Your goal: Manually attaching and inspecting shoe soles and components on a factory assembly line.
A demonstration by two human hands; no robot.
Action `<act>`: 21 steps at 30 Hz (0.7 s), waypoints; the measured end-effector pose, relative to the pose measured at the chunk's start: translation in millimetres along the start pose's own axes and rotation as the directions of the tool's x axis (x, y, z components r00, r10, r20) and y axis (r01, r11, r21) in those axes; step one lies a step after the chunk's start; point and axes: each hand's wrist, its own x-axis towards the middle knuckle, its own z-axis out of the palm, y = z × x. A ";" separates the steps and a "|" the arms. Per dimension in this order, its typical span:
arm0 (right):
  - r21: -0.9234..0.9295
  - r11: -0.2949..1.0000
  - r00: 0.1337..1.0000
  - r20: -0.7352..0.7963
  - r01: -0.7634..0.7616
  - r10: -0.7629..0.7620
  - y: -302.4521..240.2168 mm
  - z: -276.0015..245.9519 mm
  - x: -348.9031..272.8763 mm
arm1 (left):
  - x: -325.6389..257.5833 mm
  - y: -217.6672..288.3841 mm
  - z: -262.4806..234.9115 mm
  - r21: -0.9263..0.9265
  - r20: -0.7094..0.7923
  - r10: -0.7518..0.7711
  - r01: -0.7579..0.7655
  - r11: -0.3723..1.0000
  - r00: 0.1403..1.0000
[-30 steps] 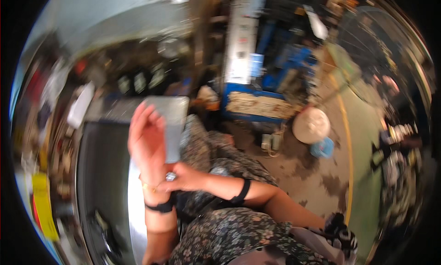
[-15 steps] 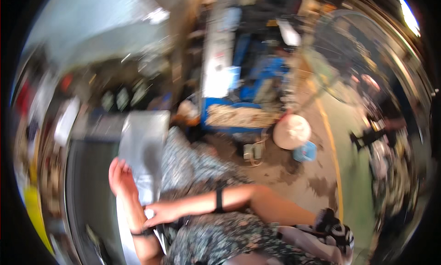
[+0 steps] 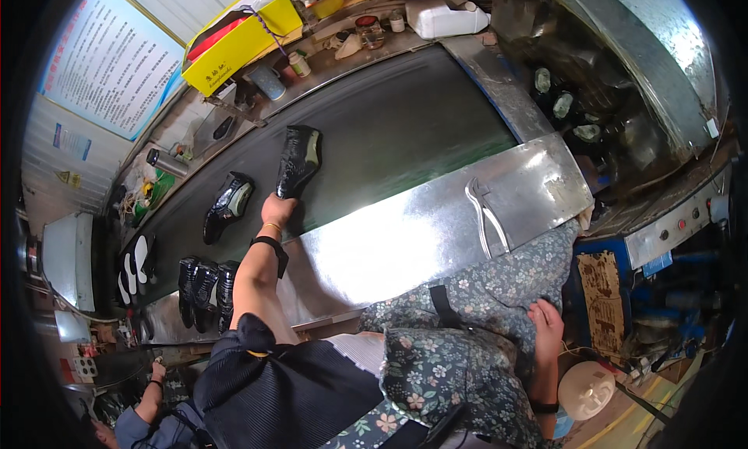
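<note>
While the left hand (image 3: 277, 211) grips the black shoe (image 3: 298, 161) on the conveyor belt (image 3: 405, 130), other shoes (image 3: 227, 206) already lie further along the belt. The right hand (image 3: 548, 324) rests loosely curled on the floral apron (image 3: 460, 348) — holding nothing.

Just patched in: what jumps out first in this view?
The left hand grips the heel end of a glossy black shoe on the wide dark conveyor belt, with more black shoes lined up at the belt's left. The right hand rests on a floral cloth beside the shiny steel plate, where metal pliers lie.
</note>
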 end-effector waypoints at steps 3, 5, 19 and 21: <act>0.017 0.992 0.987 0.094 0.129 -0.130 -17.2 3.8 22.6 | -20.2 36.9 -12.0 -0.429 0.277 -0.026 0.148 0.891 0.960; -0.085 0.967 0.966 0.128 0.238 -0.226 -55.6 11.8 40.4 | -50.4 69.2 -18.2 -0.828 0.482 0.207 0.365 0.425 0.851; -0.691 0.179 0.429 0.208 0.701 -0.879 -221.9 36.5 -38.7 | -371.9 300.9 -14.5 -0.726 0.402 0.914 0.591 0.350 -0.048; -0.775 0.145 0.537 0.277 0.616 -0.797 -189.5 38.5 -48.1 | -391.0 326.3 -12.8 -0.667 0.620 0.775 0.439 0.602 -0.121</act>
